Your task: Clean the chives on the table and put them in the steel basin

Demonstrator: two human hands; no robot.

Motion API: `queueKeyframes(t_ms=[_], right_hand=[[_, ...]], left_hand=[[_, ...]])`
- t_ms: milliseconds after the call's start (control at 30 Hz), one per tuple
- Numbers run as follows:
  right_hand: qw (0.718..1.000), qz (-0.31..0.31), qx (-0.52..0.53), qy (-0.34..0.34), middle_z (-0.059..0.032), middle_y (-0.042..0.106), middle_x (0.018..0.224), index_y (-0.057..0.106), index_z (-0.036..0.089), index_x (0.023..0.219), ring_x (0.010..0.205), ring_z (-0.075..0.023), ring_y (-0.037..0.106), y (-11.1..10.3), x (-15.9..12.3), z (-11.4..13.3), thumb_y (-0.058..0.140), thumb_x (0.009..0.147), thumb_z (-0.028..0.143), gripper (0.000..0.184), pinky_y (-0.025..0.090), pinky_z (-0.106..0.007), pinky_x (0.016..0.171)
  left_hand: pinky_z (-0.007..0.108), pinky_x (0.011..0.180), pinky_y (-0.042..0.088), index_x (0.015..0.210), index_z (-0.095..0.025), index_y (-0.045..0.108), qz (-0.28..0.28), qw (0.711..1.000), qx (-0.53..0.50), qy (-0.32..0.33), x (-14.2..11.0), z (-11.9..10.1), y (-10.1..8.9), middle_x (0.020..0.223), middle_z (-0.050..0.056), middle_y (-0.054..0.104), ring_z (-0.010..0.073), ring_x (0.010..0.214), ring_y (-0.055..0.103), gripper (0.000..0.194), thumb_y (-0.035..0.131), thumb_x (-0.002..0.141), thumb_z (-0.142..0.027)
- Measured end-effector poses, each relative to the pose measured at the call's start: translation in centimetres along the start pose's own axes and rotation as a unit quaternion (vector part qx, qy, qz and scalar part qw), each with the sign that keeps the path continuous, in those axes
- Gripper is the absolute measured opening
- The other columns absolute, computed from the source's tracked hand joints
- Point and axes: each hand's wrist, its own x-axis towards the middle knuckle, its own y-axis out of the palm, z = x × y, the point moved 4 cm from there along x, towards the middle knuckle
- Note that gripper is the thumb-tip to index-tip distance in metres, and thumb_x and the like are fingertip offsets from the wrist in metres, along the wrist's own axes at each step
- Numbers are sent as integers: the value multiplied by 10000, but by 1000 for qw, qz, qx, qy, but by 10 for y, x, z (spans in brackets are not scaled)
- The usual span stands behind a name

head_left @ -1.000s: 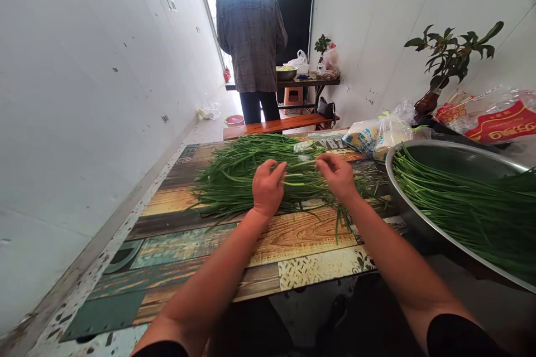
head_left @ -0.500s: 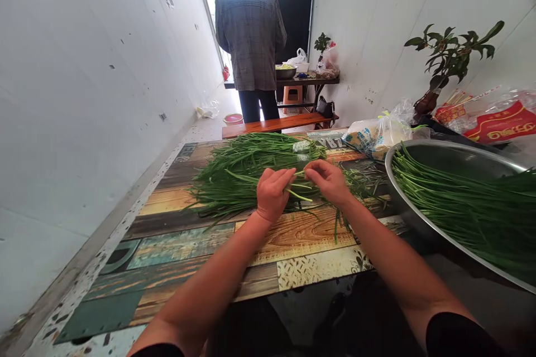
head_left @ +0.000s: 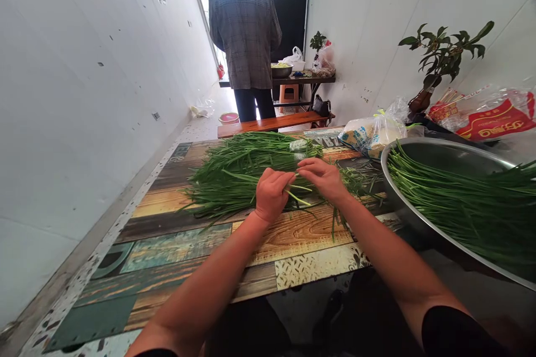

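My left hand point(head_left: 271, 192) is closed around a few garlic chives point(head_left: 299, 199), whose pale stem ends stick out to its right. With its fingers pinched, my right hand point(head_left: 324, 178) meets the chives just by the left hand's fingertips. Behind the hands a pile of garlic chives point(head_left: 234, 173) lies on the table, with a pale band point(head_left: 298, 146) around part of it. Loose trimmings point(head_left: 360, 178) are scattered right of my right hand. A large steel basin point(head_left: 448, 234) at the right holds many long chives point(head_left: 456, 206).
The wood-patterned table point(head_left: 176, 256) reaches toward a red bench point(head_left: 268, 124). Clear plastic bags point(head_left: 372, 134), a red package point(head_left: 494, 120) and a leafy plant point(head_left: 448, 56) stand behind the basin. A person point(head_left: 245, 33) faces away at a far table point(head_left: 307, 79).
My right hand has shifted slightly left, so its fingertips are closer to my left hand. The left hand still grips the chives. The whole view has moved a little.
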Motion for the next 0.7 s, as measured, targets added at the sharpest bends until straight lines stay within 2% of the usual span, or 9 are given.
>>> queueKeyframes(t_ms=[67,133,233,333,433,500,567,633,700], right_hand=[[997,-43,32,53,-45,692,903,720,185,792,752,-144,606,-10,3,-8,665,761,402,225,487,-276,673],[992,-97,17,83,-27,681,823,705,171,802,656,-125,561,-25,7,-18,662,746,426,264,451,-258,596],[984,-123,-100,81,0,617,666,642,163,635,631,-127,529,-45,11,-29,651,742,471,327,423,-256,602],[967,-106,-224,55,-25,587,668,543,173,516,669,-143,534,-51,12,-29,532,840,445,423,420,-274,645],[948,-89,-306,0,-76,592,844,586,177,601,772,-174,550,-44,10,-19,511,844,346,305,433,-300,714],[941,-56,-332,-26,-88,589,905,653,175,740,806,-187,554,-37,9,-14,514,834,291,205,434,-308,743],[940,-13,-339,-29,-78,613,883,695,188,865,800,-191,562,-33,9,-14,478,863,271,232,426,-309,752],[940,10,-340,-15,-65,635,812,717,202,884,776,-196,567,-33,9,-19,454,893,297,280,415,-308,734],[937,1,-349,4,-61,640,750,729,200,817,753,-199,565,-39,11,-24,473,892,321,293,407,-308,713]], left_hand=[[302,696,400,883,-176,681,-8,1000,-2,-3,0,0,0,823,39,735,143,695,600,204,501,934,-257],[299,694,400,864,-176,681,-18,1000,-3,-15,-1,2,0,817,39,735,142,693,596,203,507,931,-258],[298,692,398,865,-175,678,-21,999,-7,-23,-3,5,2,818,39,734,141,697,596,196,512,930,-256],[300,694,400,875,-177,674,-12,1000,-7,-20,-4,6,4,822,38,734,141,700,601,189,508,930,-250],[305,695,405,875,-181,673,-3,1000,3,-15,-4,6,5,820,40,733,144,695,604,193,502,930,-253],[306,692,407,872,-178,674,-3,1000,9,-7,-4,5,5,805,39,731,144,682,602,196,500,929,-248],[306,689,408,871,-177,675,-2,1000,14,-2,-4,4,5,791,37,728,143,671,597,200,496,930,-245],[308,687,408,872,-179,677,4,1000,17,-4,-4,5,6,792,38,729,144,670,596,211,488,933,-249],[311,688,408,874,-183,679,8,1000,16,-11,-4,5,6,803,42,731,145,675,598,221,479,937,-254]])
